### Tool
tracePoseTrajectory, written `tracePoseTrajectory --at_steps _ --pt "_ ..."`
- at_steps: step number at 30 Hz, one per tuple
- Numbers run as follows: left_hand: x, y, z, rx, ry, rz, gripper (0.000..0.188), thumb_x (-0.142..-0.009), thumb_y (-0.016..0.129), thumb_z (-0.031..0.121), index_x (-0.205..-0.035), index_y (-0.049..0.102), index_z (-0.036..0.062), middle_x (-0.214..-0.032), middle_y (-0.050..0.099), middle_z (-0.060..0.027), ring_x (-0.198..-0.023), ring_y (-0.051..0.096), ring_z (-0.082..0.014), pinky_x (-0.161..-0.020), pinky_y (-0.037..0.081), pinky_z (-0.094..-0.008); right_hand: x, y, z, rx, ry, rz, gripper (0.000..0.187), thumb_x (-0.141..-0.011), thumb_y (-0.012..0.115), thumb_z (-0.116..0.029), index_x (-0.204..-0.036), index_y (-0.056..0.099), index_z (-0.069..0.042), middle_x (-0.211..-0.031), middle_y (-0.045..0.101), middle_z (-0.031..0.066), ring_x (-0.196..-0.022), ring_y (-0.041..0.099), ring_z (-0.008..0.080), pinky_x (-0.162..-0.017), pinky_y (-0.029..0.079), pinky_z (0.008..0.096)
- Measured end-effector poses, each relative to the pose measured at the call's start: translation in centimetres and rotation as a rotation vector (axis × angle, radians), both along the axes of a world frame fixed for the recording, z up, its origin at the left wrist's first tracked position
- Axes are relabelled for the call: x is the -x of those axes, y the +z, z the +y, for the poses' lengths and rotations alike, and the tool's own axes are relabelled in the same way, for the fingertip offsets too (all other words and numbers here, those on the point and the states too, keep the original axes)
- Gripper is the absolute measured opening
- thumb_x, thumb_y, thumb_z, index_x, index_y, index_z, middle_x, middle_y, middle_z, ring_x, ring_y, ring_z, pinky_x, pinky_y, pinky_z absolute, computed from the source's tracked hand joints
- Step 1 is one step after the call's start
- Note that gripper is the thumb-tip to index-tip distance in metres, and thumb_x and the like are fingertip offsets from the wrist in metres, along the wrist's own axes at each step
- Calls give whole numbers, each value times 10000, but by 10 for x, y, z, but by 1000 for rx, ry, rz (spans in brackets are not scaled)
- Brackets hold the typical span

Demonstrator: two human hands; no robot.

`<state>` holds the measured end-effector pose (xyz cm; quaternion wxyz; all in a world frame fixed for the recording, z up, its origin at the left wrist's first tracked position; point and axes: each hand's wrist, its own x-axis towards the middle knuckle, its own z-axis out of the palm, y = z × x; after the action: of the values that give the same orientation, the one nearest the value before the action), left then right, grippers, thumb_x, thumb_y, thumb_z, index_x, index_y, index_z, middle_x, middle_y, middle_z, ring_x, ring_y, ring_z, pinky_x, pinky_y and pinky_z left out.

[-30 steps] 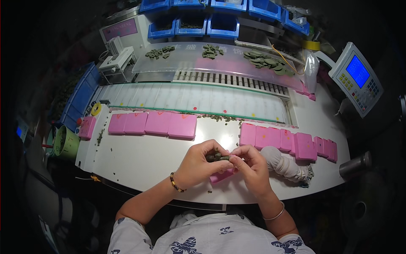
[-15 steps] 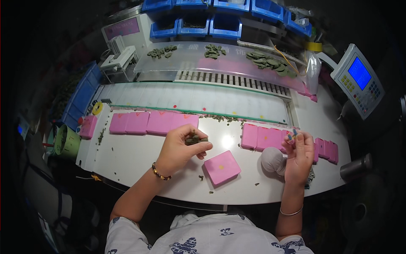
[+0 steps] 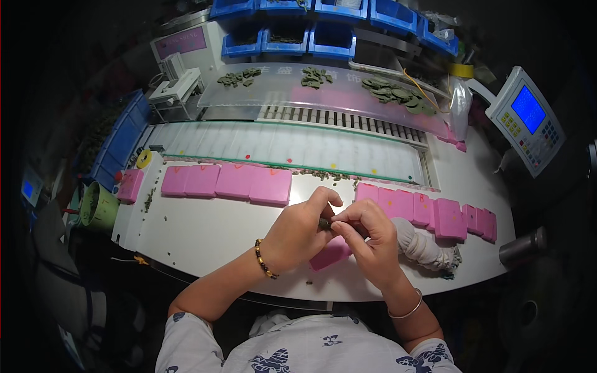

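My two hands meet over the near middle of the white table. My left hand is closed around small dark green pieces, which only partly show between its fingers. Against them, my right hand pinches thumb and forefinger together; what lies in that pinch is hidden. Below both hands a pink block rests on the table, partly covered by them. Just right of my right hand lies a knotted whitish cloth bundle, apart from the fingers.
Pink blocks stand in rows at left and right. Behind them runs a glass-edged conveyor. Green pieces lie on a clear shelf under blue bins. A keypad screen and dark cylinder flank the right.
My right hand has come left from beside the cloth bundle to meet my left hand, which moved slightly right and nearer. The small blue-and-yellow thing in my right fingers no longer shows. Conveyor dots shifted left.
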<state>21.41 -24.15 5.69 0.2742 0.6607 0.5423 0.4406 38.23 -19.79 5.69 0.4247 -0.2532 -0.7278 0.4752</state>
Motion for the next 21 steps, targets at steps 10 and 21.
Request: tracePoseTrajectory --at_steps 10,21 --pt "6 -14 3 369 -274 -866 190 -859 715 -15 -1034 646 12 -1021 647 -28 -911 609 -93 -813 513 -256 -9 -4 5 365 70 327 51 -944 644 -28 -986 615 -25 -933 613 24 -660 506 22 -515 385 169" --pt "3 -8 4 -136 -206 -314 163 -834 741 50 -974 656 49 -951 632 -32 -940 593 -173 -869 465 -321 -10 -3 2 697 87 469 84 -926 676 -54 -991 627 -35 -787 617 2 -581 478 23 -470 365 171"
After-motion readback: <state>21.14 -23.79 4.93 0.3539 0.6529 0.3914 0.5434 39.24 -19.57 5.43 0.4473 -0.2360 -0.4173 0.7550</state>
